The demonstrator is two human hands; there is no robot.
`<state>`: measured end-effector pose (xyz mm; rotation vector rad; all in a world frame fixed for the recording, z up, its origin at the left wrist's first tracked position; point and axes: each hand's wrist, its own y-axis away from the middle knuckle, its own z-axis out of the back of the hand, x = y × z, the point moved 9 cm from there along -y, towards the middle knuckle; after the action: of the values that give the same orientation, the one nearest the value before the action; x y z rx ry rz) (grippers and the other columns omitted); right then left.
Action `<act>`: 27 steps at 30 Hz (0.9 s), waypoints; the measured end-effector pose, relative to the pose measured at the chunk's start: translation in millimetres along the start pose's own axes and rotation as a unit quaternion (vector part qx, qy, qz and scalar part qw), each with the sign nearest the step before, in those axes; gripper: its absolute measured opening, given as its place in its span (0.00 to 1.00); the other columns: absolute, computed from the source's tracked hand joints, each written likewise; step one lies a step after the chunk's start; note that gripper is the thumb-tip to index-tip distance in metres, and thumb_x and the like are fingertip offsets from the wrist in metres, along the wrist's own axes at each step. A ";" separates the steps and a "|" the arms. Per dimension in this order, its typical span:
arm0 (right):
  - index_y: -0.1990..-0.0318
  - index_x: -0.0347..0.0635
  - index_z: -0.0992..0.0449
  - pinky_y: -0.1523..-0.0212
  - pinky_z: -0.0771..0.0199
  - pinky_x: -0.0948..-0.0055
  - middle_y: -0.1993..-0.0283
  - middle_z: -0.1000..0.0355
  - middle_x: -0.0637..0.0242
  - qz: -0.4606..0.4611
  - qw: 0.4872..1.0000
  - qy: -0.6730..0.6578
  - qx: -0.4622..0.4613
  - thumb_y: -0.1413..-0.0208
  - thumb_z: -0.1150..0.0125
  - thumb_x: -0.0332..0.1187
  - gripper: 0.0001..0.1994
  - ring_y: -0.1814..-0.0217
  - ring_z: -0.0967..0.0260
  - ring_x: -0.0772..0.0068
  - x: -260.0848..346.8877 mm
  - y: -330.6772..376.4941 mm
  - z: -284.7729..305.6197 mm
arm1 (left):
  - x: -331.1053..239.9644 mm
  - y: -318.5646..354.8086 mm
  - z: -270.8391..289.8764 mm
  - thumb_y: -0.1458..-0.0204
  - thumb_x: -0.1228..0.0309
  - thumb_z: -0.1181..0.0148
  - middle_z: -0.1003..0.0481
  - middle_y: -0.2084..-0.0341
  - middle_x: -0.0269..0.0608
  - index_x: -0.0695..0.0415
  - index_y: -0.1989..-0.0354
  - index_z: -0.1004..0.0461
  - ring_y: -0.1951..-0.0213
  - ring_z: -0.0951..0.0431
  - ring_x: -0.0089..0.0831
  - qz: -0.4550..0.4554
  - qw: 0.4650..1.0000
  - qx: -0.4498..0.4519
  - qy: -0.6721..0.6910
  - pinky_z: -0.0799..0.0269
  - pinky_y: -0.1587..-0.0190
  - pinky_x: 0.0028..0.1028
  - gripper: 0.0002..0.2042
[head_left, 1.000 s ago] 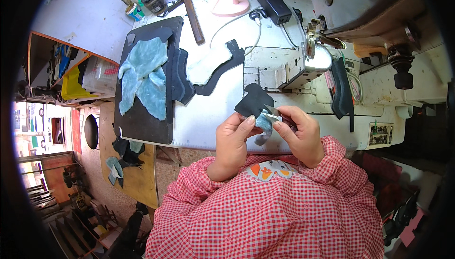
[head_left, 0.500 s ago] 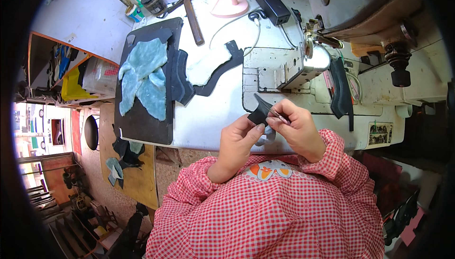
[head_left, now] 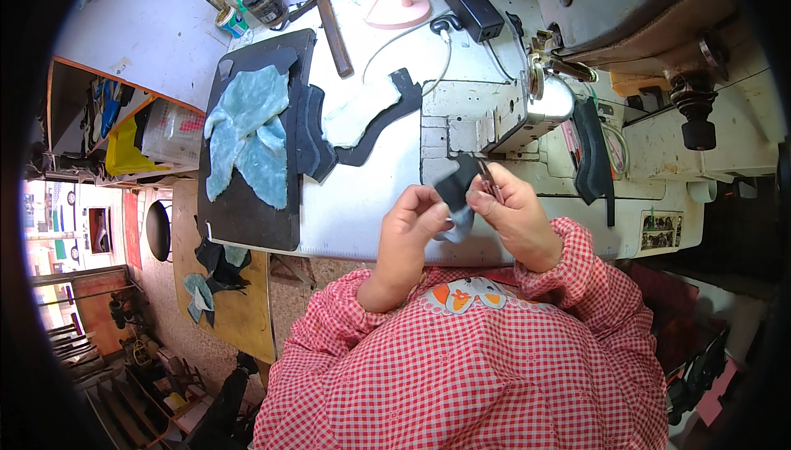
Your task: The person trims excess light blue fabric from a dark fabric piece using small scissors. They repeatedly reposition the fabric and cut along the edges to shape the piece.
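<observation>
The white table (head_left: 362,211) carries the layout. The machine (head_left: 659,13) stands at its right; the workpiece is clear of the machine, held in front of its bed. The black board (head_left: 247,232) lies at the left of the table. Two or more pieces of blue plush (head_left: 255,104) rest on the board, overlapping and out of the hands. The white plush (head_left: 354,116) lies on a black strip (head_left: 379,134) at mid-table. A curved strip (head_left: 589,157) lies at the right, beside the machine. The hammer (head_left: 334,38) lies toward the rear, untouched.

The left hand (head_left: 409,227) is at the near left side of the workpiece, thumb and forefinger close to its edge; blur prevents telling whether they are clamped on it. The right hand (head_left: 517,215) is closed around a small metal tool (head_left: 493,186), with the thumb at the right edge of the workpiece.

The workpiece (head_left: 456,186) is between the hands, above the front of the table. It shows a black face and a pale blue part below. Judged status: handling is under way, not complete. Whether its layers are joined or its edges trimmed cannot be told. The plush and strips on the table appear to await handling.
</observation>
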<state>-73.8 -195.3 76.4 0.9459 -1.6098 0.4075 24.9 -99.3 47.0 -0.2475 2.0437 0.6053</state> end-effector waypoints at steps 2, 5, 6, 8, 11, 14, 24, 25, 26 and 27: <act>0.62 0.39 0.29 0.68 0.40 0.83 0.69 0.38 0.80 -0.029 0.995 -0.082 0.045 0.36 0.44 0.28 0.03 0.66 0.44 0.90 -5.2 5.7 -11.0 | -0.4 1.0 -6.2 0.43 0.75 0.39 0.25 0.66 0.28 0.59 0.59 0.27 0.62 0.30 0.15 -0.014 0.999 0.025 -0.032 0.33 0.56 0.18 0.06; 0.63 0.39 0.30 0.69 0.39 0.81 0.71 0.36 0.78 0.018 1.000 0.019 -0.006 0.37 0.42 0.29 0.04 0.70 0.42 0.86 -6.4 0.7 -1.9 | 2.4 -1.0 -3.9 0.43 0.74 0.37 0.24 0.62 0.31 0.61 0.53 0.26 0.61 0.29 0.16 -0.008 0.999 0.014 -0.052 0.33 0.56 0.19 0.11; 0.63 0.39 0.30 0.70 0.38 0.80 0.72 0.35 0.77 0.052 0.996 0.065 -0.027 0.38 0.42 0.29 0.05 0.71 0.41 0.85 -4.2 -1.2 2.2 | 1.8 -0.7 -3.2 0.43 0.73 0.37 0.24 0.61 0.31 0.62 0.51 0.26 0.61 0.29 0.16 -0.014 0.999 0.011 -0.048 0.33 0.56 0.19 0.12; 0.64 0.38 0.30 0.72 0.38 0.77 0.75 0.35 0.72 0.157 0.943 0.273 -0.104 0.38 0.40 0.30 0.06 0.74 0.41 0.80 10.3 -1.0 12.9 | 0.5 2.4 -4.3 0.42 0.74 0.39 0.23 0.60 0.33 0.63 0.49 0.27 0.60 0.28 0.18 -0.022 0.999 0.023 -0.043 0.32 0.55 0.21 0.13; 0.65 0.37 0.30 0.75 0.37 0.72 0.77 0.35 0.65 0.210 0.912 0.310 -0.165 0.40 0.39 0.31 0.08 0.77 0.39 0.73 16.2 4.4 26.6 | -3.7 1.9 -2.5 0.41 0.75 0.41 0.23 0.59 0.35 0.64 0.49 0.27 0.60 0.27 0.20 -0.036 0.998 0.013 -0.045 0.30 0.55 0.23 0.13; 0.63 0.37 0.29 0.72 0.32 0.68 0.75 0.31 0.62 0.195 0.927 0.280 -0.154 0.44 0.33 0.37 0.13 0.76 0.32 0.69 15.0 9.2 32.0 | 0.3 -0.4 -2.4 0.38 0.75 0.46 0.22 0.59 0.38 0.64 0.48 0.28 0.61 0.24 0.22 0.003 0.999 -0.010 0.035 0.27 0.58 0.25 0.12; 0.62 0.41 0.26 0.72 0.30 0.66 0.71 0.27 0.61 0.280 0.830 0.479 -0.065 0.52 0.30 0.40 0.16 0.73 0.27 0.59 47.2 30.9 14.1 | -2.1 1.4 -14.5 0.37 0.73 0.48 0.21 0.58 0.38 0.61 0.48 0.27 0.61 0.22 0.20 0.044 0.991 0.003 0.124 0.26 0.61 0.22 0.11; 0.63 0.41 0.26 0.72 0.31 0.66 0.72 0.28 0.63 0.303 0.809 0.500 -0.060 0.53 0.29 0.39 0.16 0.73 0.28 0.60 52.6 32.4 10.5 | -1.9 1.2 -14.2 0.36 0.73 0.48 0.21 0.58 0.38 0.61 0.49 0.27 0.61 0.22 0.19 0.042 0.993 -0.001 0.113 0.26 0.61 0.22 0.11; 0.63 0.42 0.26 0.73 0.32 0.66 0.72 0.29 0.64 0.325 0.788 0.520 -0.054 0.54 0.29 0.39 0.16 0.74 0.29 0.61 57.8 33.5 6.9 | -2.1 1.0 -15.4 0.36 0.72 0.48 0.21 0.59 0.37 0.60 0.49 0.27 0.63 0.23 0.19 0.040 0.993 0.003 0.112 0.27 0.62 0.21 0.11; 0.64 0.43 0.26 0.73 0.33 0.66 0.73 0.30 0.65 0.346 0.767 0.538 -0.047 0.56 0.28 0.39 0.16 0.74 0.30 0.62 62.6 34.4 3.2 | -0.5 1.0 -13.8 0.36 0.72 0.48 0.21 0.59 0.37 0.60 0.50 0.26 0.64 0.23 0.18 0.044 0.994 -0.008 0.104 0.28 0.64 0.20 0.10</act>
<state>-102.3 -198.7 141.8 -0.1061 -0.7919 1.1228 14.5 -105.6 53.6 -0.2384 2.2614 0.6734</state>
